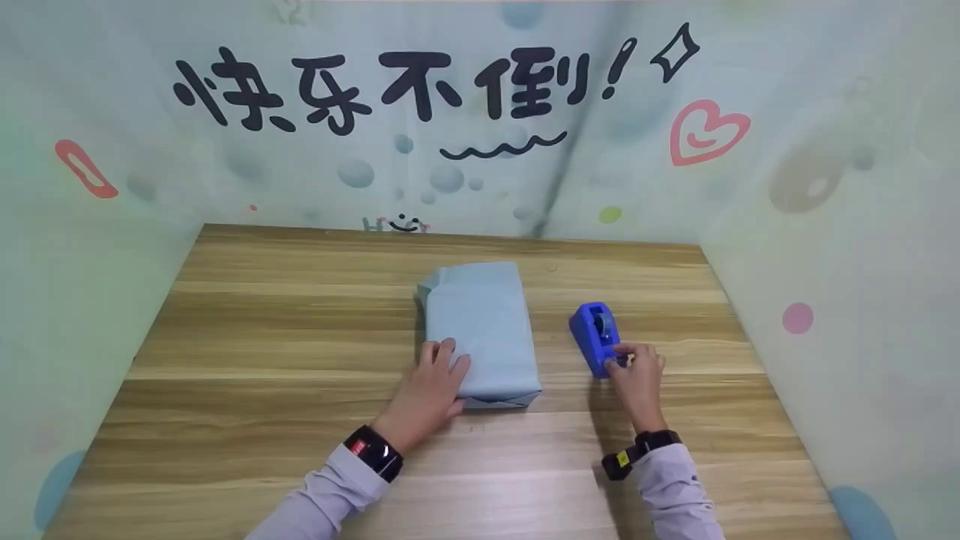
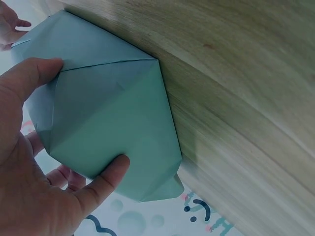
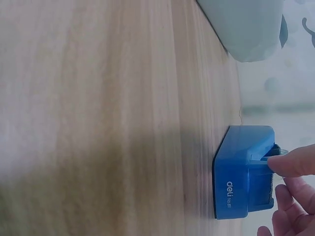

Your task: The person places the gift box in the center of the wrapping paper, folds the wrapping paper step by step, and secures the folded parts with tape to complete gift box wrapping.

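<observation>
A box-shaped package (image 1: 480, 322) wrapped in light blue paper lies on the wooden table. My left hand (image 1: 424, 390) holds it at its near left corner, fingers over the top and side. In the left wrist view the thumb (image 2: 47, 69) presses beside a folded paper seam on the end of the package (image 2: 113, 118). To its right stands a blue tape dispenser (image 1: 585, 337) with a roll of clear tape (image 1: 603, 325). My right hand (image 1: 639, 379) is at the dispenser's near end, thumb and fingers pinching the tape by the toothed cutter (image 3: 270, 188).
The wooden table (image 1: 277, 322) is enclosed by a pale printed backdrop (image 1: 337, 180) at the back and both sides. Black wrist cameras sit on both wrists, and the right one (image 1: 619, 465) juts out over the table.
</observation>
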`<state>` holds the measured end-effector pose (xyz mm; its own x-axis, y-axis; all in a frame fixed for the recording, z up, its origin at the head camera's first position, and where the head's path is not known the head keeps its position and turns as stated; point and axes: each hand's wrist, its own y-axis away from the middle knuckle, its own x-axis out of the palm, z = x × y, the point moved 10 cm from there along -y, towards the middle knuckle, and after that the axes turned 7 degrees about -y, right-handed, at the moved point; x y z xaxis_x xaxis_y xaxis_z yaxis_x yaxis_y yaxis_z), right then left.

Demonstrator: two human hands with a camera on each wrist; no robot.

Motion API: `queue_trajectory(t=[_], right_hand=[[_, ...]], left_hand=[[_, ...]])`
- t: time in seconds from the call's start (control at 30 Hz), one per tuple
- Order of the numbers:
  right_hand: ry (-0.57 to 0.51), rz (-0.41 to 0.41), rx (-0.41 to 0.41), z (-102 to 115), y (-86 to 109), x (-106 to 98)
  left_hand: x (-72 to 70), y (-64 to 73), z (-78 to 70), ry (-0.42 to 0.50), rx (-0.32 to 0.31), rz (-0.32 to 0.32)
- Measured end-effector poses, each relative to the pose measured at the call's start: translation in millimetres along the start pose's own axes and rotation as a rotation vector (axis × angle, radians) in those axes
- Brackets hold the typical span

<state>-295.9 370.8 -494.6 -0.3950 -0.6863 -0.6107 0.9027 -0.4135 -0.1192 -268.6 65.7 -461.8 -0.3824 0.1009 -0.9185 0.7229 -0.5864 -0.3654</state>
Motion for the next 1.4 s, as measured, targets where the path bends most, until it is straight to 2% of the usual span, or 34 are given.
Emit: queue_trajectory(t=[0.13, 0.27, 0.4, 0.5, 0.6, 0.77, 0.87, 1.2, 1.3, 1.4], right_hand=[[0.025, -0.017, -0.008, 1, 0.1, -2], [0.037, 0.004, 0.009, 2, -1.1, -2], [-0.014, -0.009, 0.034, 4, -4.0, -9], [-0.105, -0.035, 0.076, 2, -6.4, -17], [-0.215, -0.017, 0.162, -6, -7.6, -19], [-0.522, 0.056, 0.360, -21, -3.5, -11], [-0.660, 0.054, 0.438, -28, 2.2, -8], [-1.017, 0.007, 0.527, -49, 22.0, 8], [-1.064, 0.019, 0.522, -53, 24.8, 12], [-1.045, 0.047, 0.501, -54, 25.6, 15]], left_hand=[[-1.1, 1.2, -0.5, -0.007, 0.002, -0.026], [0.5, 1.5, -2.1, 0.005, 0.009, -0.024], [2.5, 0.6, -2.7, 0.016, 0.009, -0.010], [3.3, -0.2, -2.1, 0.017, 0.005, 0.002], [3.3, -0.1, -1.5, 0.018, 0.005, 0.014], [3.3, 0.2, -1.2, 0.037, 0.002, 0.034], [3.7, 0.1, -1.9, 0.040, 0.002, 0.031], [1.6, -0.1, 0.4, 0.028, -0.005, -0.005], [2.4, 0.4, 0.6, 0.028, -0.002, 0.002], [3.3, 1.9, 1.1, 0.035, 0.000, 0.012]])
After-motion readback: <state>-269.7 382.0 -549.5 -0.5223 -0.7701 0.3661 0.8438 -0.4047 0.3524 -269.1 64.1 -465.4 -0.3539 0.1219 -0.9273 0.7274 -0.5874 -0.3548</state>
